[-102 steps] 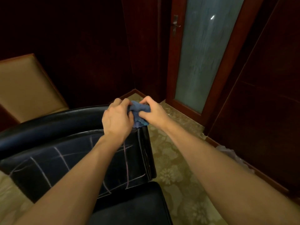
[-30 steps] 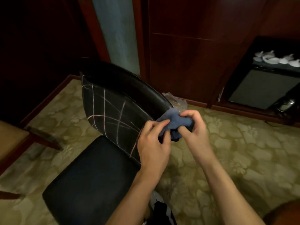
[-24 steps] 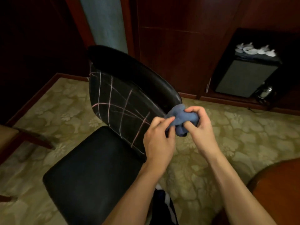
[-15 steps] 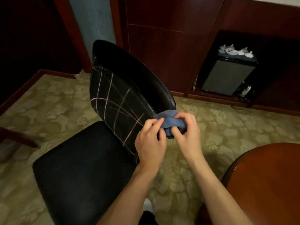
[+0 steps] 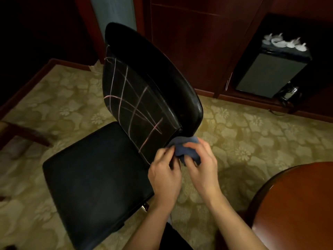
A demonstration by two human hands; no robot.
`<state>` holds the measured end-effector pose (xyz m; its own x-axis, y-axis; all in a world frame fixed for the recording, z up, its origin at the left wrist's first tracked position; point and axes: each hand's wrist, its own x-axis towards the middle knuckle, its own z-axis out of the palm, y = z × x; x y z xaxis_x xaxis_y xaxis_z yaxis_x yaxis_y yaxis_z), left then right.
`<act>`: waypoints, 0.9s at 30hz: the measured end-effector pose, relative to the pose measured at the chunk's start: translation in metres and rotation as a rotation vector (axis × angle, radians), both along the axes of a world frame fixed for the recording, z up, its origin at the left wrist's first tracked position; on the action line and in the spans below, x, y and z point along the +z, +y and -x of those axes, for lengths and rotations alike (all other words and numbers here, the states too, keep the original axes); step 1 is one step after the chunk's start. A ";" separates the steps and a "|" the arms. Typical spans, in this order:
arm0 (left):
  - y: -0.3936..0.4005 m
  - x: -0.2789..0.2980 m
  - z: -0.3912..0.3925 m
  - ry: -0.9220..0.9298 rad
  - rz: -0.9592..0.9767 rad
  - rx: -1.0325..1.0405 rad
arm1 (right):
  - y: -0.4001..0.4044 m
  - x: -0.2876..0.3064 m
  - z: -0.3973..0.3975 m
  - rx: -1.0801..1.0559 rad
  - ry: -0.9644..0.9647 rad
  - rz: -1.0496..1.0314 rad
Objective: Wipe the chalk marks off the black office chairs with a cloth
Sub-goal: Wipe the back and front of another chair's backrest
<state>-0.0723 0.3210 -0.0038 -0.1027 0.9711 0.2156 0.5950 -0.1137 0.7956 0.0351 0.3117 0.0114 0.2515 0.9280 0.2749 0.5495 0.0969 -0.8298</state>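
Two hands at frame centre, left hand (image 5: 164, 175) and right hand (image 5: 202, 168) both pinching bunched blue cloth (image 5: 185, 147), beside black chair backrest (image 5: 144, 98), pink chalk marks (image 5: 137, 107) present

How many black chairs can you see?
1. The black leather office chair with pink chalk lines stands on the patterned carpet, left of both hands. More chairs may be outside the picture.

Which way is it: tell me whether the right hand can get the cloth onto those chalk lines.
Probably yes: the right hand grips the cloth beside the backrest's edge, nothing between it and the chalk lines.
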 end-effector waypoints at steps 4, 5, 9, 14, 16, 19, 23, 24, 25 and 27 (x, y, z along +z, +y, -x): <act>0.009 0.017 -0.008 -0.069 -0.075 -0.005 | 0.013 0.019 -0.006 -0.024 0.010 -0.071; 0.008 0.016 -0.008 -0.066 -0.072 -0.008 | 0.016 0.019 -0.005 -0.011 0.022 -0.064; 0.005 0.002 -0.005 -0.082 -0.075 -0.031 | 0.016 0.009 -0.001 0.036 0.093 -0.068; 0.008 -0.012 -0.007 -0.110 -0.133 -0.059 | 0.018 -0.004 0.006 -0.001 0.208 -0.145; 0.009 -0.020 -0.005 -0.104 -0.150 -0.069 | 0.017 -0.014 0.012 -0.024 0.293 -0.142; 0.014 -0.035 -0.001 -0.067 -0.204 -0.072 | 0.020 -0.028 0.014 -0.052 0.279 -0.189; 0.011 -0.058 -0.003 -0.091 -0.272 -0.059 | 0.019 -0.063 0.018 -0.098 0.179 -0.320; 0.010 -0.065 -0.004 -0.115 -0.292 -0.060 | 0.018 -0.073 0.019 -0.109 0.158 -0.364; 0.011 -0.073 -0.004 -0.137 -0.312 -0.061 | 0.018 -0.082 0.021 -0.118 0.137 -0.409; 0.012 -0.094 -0.003 -0.160 -0.329 -0.062 | 0.021 -0.103 0.020 -0.124 0.083 -0.471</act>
<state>-0.0698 0.3331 -0.0975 -0.1039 0.8579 0.5031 0.4499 -0.4106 0.7931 0.0147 0.3327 -0.0918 0.3913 0.6695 0.6315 0.5148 0.4095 -0.7532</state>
